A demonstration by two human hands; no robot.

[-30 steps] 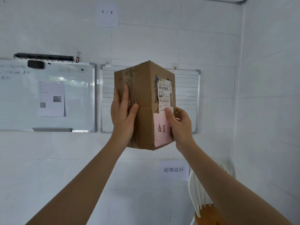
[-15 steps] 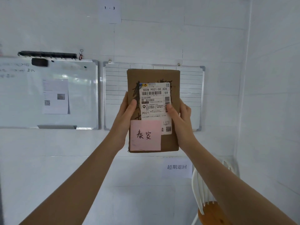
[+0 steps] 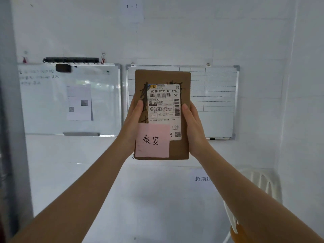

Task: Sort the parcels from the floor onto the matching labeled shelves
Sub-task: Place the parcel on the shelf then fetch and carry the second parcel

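A brown cardboard parcel is held upright at arm's length in mid-air, its broad face turned toward the camera, in front of the far wall. A white shipping label with barcodes covers the middle of that face, printed "502B P021-00 A26" and "59". A pink note with two handwritten characters sits over the label's lower left corner, reaching nearly to the parcel's bottom edge.

The left hand clasps the parcel's left edge, thumb laid on the front face beside the label, its fingers hidden behind. The right hand clasps the right edge the same way, thumb on the front by the label's right side. Both arms reach up from the near corners.

Behind the parcel hangs a ruled whiteboard; to its left hangs a plain whiteboard with a sheet of paper on it. High on the wall is a sign reading "1 - 3". Lower right, a paper notice is stuck to the wall beside a white chair.
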